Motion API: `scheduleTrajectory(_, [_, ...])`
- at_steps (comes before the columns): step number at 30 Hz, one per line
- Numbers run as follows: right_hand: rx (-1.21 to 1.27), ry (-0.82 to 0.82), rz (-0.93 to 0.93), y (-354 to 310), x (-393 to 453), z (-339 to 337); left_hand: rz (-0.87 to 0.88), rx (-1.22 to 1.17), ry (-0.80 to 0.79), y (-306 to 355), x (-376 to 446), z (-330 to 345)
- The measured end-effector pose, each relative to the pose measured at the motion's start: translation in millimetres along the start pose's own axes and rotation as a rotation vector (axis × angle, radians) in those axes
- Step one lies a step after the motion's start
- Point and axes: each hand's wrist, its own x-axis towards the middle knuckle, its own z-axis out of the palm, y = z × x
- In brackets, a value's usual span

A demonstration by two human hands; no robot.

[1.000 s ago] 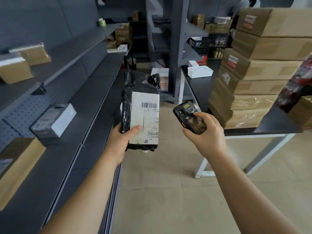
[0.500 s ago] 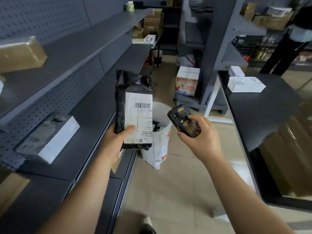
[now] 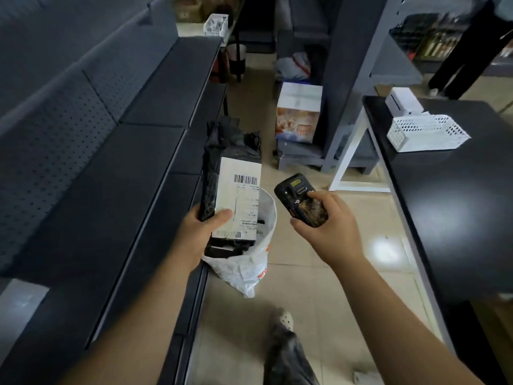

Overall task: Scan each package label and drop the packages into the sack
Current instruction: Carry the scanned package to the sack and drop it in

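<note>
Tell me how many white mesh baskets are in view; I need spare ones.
2. One white basket sits on the black table at right; a smaller basket sits far back at the end of the left shelf. Others may be hidden.

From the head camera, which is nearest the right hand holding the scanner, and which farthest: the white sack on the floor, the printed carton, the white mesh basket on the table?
From the right hand:
1. White sack, just to its left, on the floor.
2. Printed carton, farther up the aisle, on the floor.
3. White mesh basket, on the dark table to the right.

The carton and basket are close to call.
</note>
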Motion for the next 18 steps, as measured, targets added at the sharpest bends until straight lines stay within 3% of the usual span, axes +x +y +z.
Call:
scheduleTrajectory(9, [0.025, -0.211, 0.069, 85.3, 112.3, 95.7, -0.240, 0.073, 0.121, -48.9, 132.0, 16.4])
scheduleTrajectory(18, [-0.006, -0.423, 0.239, 140.4, 122.1, 194.9, -0.519, 0.302, 0.072, -147.5, 210.0, -22.1])
